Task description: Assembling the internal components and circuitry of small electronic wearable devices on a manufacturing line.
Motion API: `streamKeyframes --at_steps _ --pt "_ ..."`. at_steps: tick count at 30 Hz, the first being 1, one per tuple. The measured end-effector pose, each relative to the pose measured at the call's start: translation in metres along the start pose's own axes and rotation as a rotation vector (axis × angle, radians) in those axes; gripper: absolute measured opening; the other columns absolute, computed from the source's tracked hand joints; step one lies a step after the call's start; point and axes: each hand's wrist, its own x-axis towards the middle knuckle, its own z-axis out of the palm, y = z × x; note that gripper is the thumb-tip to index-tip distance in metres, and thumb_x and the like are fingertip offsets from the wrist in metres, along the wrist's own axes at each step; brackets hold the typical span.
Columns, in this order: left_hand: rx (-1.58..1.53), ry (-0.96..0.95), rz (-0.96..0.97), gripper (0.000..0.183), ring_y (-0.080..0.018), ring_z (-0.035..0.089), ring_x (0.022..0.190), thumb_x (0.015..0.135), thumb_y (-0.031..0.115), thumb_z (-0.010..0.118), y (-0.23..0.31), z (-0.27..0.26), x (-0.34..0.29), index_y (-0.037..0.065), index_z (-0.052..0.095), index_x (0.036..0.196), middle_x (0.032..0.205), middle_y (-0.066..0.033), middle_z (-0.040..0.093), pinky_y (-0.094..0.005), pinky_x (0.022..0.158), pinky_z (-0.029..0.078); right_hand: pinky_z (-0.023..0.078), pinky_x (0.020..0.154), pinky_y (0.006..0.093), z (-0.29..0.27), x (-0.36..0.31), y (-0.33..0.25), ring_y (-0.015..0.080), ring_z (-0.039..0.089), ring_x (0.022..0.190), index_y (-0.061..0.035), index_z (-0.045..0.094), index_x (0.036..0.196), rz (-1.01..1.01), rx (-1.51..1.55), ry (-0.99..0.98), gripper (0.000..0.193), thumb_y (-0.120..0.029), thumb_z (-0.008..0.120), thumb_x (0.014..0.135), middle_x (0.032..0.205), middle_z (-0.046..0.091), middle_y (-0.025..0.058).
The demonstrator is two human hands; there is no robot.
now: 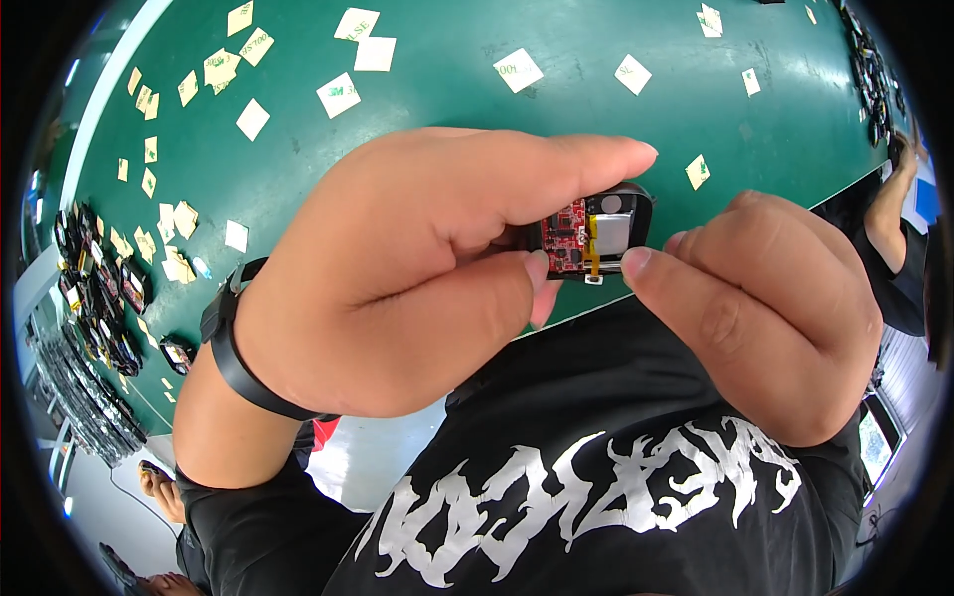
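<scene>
My left hand (417, 278), with a black band at its wrist, is closed around a small black device housing (644, 214). Inside the open housing show a red circuit board (566, 238), a silver battery (613, 234) and a yellow flex strip (593, 248) whose pale end reaches the lower edge. My right hand (780, 303) is closed at the housing's right side. Its thumb tip lies at the lower right corner, by the strip's end. Whatever is between the right fingers, if anything, is hidden.
On the green table (437, 60) lie many cream paper squares (376, 54). Black device housings are heaped at the left edge (99, 288), with more at the far right (870, 84). Another person's arm (891, 209) shows at right, and a hand (159, 489) at lower left.
</scene>
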Motion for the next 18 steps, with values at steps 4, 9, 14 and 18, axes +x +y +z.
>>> streamKeyframes --at_steps 4,9,14,18 --pt "-0.009 0.012 0.074 0.058 -0.008 0.059 0.071 0.083 -0.013 0.053 -0.008 0.004 0.0 -0.006 0.058 0.141 0.094 -0.007 0.068 -0.0208 0.057 0.044 0.038 0.04 0.0269 0.003 -0.001 0.002 0.0174 0.053 0.051 0.0121 0.071 0.088 -0.087 -0.037 0.034 0.035 -0.004 0.076 0.057 0.071 0.057 0.012" --pt "0.146 -0.029 0.059 0.046 -0.0055 0.059 0.068 0.093 -0.008 0.057 -0.001 -0.001 0.004 -0.004 0.06 0.139 0.091 -0.0044 0.067 -0.0193 0.055 0.042 0.041 0.045 0.026 0.0 0.003 -0.009 0.0176 0.054 0.052 0.0129 0.07 0.087 -0.004 -0.114 0.006 0.034 -0.002 0.077 0.058 0.073 0.059 0.0135" --pt "0.117 0.06 0.034 0.04 -0.0046 0.058 0.064 0.096 -0.004 0.06 0.0 0.002 0.0 -0.004 0.062 0.136 0.084 -0.0034 0.065 -0.0188 0.053 0.042 0.048 0.058 0.0264 -0.018 -0.012 -0.021 0.0186 0.06 0.061 0.0098 0.07 0.093 0.067 -0.279 -0.01 0.031 0.004 0.078 0.064 0.08 0.063 0.0142" --pt "0.009 0.056 -0.045 0.043 -0.0049 0.057 0.063 0.094 -0.007 0.058 0.009 0.004 0.002 -0.004 0.062 0.136 0.087 -0.0044 0.067 -0.0185 0.053 0.043 0.046 0.056 0.0256 -0.015 -0.023 -0.025 0.0188 0.061 0.068 0.0067 0.071 0.101 0.201 -0.059 0.023 0.037 0.011 0.079 0.065 0.085 0.062 0.0127"
